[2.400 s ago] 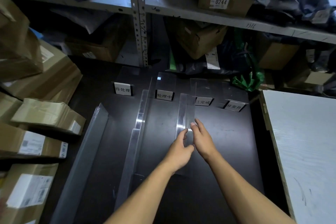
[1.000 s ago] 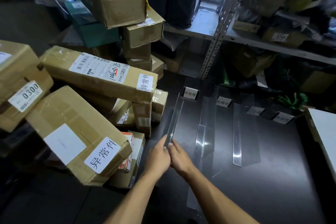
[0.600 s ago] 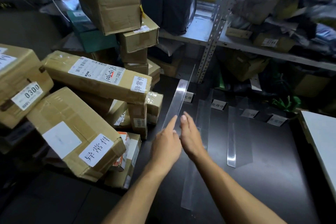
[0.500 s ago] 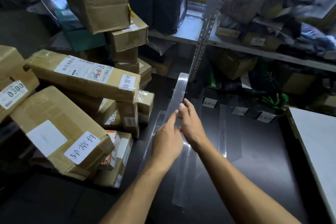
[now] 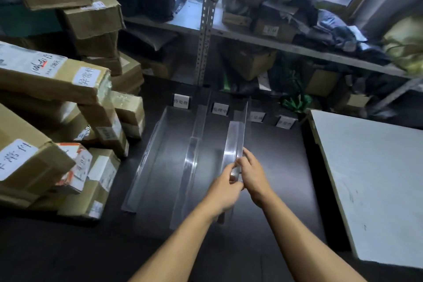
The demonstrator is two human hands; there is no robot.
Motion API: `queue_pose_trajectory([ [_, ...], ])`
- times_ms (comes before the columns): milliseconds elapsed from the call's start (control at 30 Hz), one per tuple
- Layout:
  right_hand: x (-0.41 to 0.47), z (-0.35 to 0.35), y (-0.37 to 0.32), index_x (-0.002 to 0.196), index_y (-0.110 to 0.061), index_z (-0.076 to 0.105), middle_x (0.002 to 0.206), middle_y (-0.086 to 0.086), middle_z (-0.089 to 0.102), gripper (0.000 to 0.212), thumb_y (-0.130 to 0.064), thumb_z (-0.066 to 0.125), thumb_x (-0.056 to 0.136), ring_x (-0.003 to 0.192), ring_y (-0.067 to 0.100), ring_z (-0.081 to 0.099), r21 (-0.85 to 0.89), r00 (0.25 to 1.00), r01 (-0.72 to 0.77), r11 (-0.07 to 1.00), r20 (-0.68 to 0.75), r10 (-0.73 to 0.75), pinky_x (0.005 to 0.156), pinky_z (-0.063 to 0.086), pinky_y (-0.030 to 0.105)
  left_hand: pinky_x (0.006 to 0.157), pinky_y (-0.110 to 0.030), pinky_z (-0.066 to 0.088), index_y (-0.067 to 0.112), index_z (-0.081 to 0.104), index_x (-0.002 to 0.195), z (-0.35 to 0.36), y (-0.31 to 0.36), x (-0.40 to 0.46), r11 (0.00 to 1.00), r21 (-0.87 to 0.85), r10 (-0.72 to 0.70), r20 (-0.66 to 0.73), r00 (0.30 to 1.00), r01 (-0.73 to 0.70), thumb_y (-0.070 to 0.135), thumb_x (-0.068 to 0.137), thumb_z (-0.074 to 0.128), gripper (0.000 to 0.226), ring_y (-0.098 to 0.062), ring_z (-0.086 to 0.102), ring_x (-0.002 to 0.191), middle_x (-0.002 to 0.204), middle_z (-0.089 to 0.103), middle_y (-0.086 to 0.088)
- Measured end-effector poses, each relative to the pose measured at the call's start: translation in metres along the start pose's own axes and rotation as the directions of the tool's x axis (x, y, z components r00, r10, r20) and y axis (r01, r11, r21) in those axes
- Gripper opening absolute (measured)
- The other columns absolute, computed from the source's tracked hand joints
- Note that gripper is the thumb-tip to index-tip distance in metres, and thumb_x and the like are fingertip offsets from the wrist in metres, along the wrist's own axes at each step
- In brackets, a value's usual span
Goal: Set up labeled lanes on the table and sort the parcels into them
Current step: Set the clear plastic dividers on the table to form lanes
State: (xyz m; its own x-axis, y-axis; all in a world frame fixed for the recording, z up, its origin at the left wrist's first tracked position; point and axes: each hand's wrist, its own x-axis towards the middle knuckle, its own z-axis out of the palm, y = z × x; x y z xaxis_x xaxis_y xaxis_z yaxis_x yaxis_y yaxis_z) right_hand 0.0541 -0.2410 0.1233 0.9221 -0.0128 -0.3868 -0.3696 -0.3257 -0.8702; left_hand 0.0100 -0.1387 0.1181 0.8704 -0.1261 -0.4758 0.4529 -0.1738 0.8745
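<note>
1. I hold the long clear acrylic L-shaped divider strip (image 5: 237,142) at its near end, standing on the dark desk (image 5: 281,167) at about the centre. It runs towards 12 o'clock, between the second and third small white label cards.
2. My left hand (image 5: 225,190) has its fingers curled round the strip's near end; my right hand (image 5: 253,174) pinches the same end from the 3 o'clock side. Both hands grip it and nothing else.
3. Two more clear strips already lie in place at 9 to 10 o'clock of mine: the middle one (image 5: 191,167) and the outermost one (image 5: 146,160), marking out lanes.
4. Four label cards stand in a row at 12 o'clock: first (image 5: 181,101), second (image 5: 220,109), third (image 5: 256,117), fourth (image 5: 285,122). Their print is too blurred to read.
5. I judge the lane set-up nearly done: this strip needs settling, and the third and fourth cards have no strip between them yet.
6. Sorting has not begun: the brown cardboard parcels (image 5: 68,103) sit piled at 9 o'clock, none in a lane.
</note>
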Motion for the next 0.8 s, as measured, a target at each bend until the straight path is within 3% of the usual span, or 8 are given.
queue_pose_trajectory([
  [100, -0.011, -0.009, 0.036, 0.126, -0.030, 0.056, 0.110, -0.024, 0.060, 0.040, -0.030, 0.047, 0.087, 0.100, 0.004, 0.059, -0.011, 0.994, -0.108, 0.994, 0.002, 0.108, 0.076, 0.050, 0.025, 0.084, -0.024, 0.049, 0.041, 0.044, 0.137, 0.026, -0.030, 0.001, 0.998, -0.027, -0.053, 0.039, 0.998, 0.054, 0.014, 0.089, 0.056, 0.057, -0.015, 0.062, 0.098, 0.111, 0.065, -0.005],
  [200, -0.012, -0.013, 0.068, 0.138, -0.021, 0.052, 0.125, -0.010, 0.061, 0.056, -0.032, 0.046, 0.083, 0.113, 0.016, 0.059, -0.062, 0.989, -0.147, 0.987, 0.015, 0.148, 0.090, 0.051, 0.034, 0.087, -0.028, 0.049, 0.036, 0.043, 0.139, 0.046, -0.053, 0.000, 0.995, -0.045, -0.091, 0.049, 0.995, 0.093, 0.007, 0.091, 0.054, 0.057, -0.020, 0.062, 0.099, 0.114, 0.065, -0.014],
  [300, -0.014, -0.015, 0.086, 0.135, -0.026, 0.056, 0.124, -0.007, 0.065, 0.054, -0.029, 0.045, 0.082, 0.114, 0.015, 0.061, -0.084, 0.985, -0.169, 0.982, 0.031, 0.172, 0.095, 0.052, 0.037, 0.089, -0.029, 0.049, 0.039, 0.042, 0.139, 0.058, -0.069, -0.001, 0.992, -0.035, -0.123, 0.040, 0.992, 0.124, 0.012, 0.092, 0.055, 0.056, -0.020, 0.064, 0.106, 0.112, 0.067, -0.006],
  [467, -0.013, -0.018, 0.098, 0.120, -0.033, 0.061, 0.101, -0.015, 0.068, 0.040, -0.027, 0.044, 0.084, 0.091, -0.001, 0.063, -0.110, 0.988, -0.152, 0.982, 0.020, 0.155, 0.073, 0.047, 0.019, 0.066, -0.005, 0.040, 0.043, 0.042, 0.139, 0.070, -0.084, 0.002, 0.991, -0.035, -0.128, 0.018, 0.992, 0.128, 0.017, 0.091, 0.055, 0.056, 0.006, 0.059, 0.094, 0.108, 0.065, 0.012],
  [533, -0.012, -0.018, 0.102, 0.115, -0.038, 0.059, 0.099, -0.017, 0.068, 0.034, -0.021, 0.043, 0.091, 0.090, -0.001, 0.063, -0.116, 0.988, -0.149, 0.982, 0.016, 0.152, 0.070, 0.046, 0.015, 0.067, -0.002, 0.041, 0.044, 0.042, 0.139, 0.073, -0.088, 0.002, 0.990, -0.050, -0.132, 0.006, 0.991, 0.132, 0.018, 0.090, 0.055, 0.057, 0.009, 0.060, 0.092, 0.105, 0.064, 0.017],
  [633, -0.009, -0.019, 0.107, 0.127, -0.032, 0.056, 0.102, -0.006, 0.069, 0.039, -0.018, 0.041, 0.094, 0.097, 0.010, 0.064, -0.151, 0.988, -0.151, 0.977, 0.020, 0.155, 0.083, 0.052, 0.027, 0.089, -0.017, 0.048, 0.049, 0.041, 0.137, 0.076, -0.091, 0.003, 0.988, -0.057, -0.146, 0.015, 0.989, 0.147, 0.019, 0.088, 0.054, 0.059, -0.002, 0.061, 0.109, 0.121, 0.064, 0.010],
  [733, -0.006, -0.019, 0.112, 0.135, -0.026, 0.054, 0.104, 0.003, 0.070, 0.043, -0.017, 0.040, 0.095, 0.099, 0.020, 0.066, -0.157, 0.986, -0.163, 0.974, 0.011, 0.167, 0.093, 0.053, 0.041, 0.079, -0.009, 0.045, 0.048, 0.041, 0.139, 0.079, -0.097, 0.007, 0.987, -0.058, -0.148, 0.016, 0.989, 0.149, 0.016, 0.090, 0.054, 0.060, 0.003, 0.060, 0.105, 0.117, 0.064, 0.013],
  [800, -0.005, -0.018, 0.117, 0.138, -0.025, 0.051, 0.102, -0.001, 0.069, 0.045, -0.016, 0.040, 0.096, 0.097, 0.016, 0.065, -0.149, 0.984, -0.177, 0.973, 0.002, 0.179, 0.087, 0.054, 0.034, 0.076, -0.005, 0.042, 0.045, 0.041, 0.141, 0.080, -0.100, 0.009, 0.986, -0.061, -0.156, 0.012, 0.988, 0.156, 0.014, 0.092, 0.055, 0.060, 0.003, 0.060, 0.105, 0.118, 0.064, 0.012],
])
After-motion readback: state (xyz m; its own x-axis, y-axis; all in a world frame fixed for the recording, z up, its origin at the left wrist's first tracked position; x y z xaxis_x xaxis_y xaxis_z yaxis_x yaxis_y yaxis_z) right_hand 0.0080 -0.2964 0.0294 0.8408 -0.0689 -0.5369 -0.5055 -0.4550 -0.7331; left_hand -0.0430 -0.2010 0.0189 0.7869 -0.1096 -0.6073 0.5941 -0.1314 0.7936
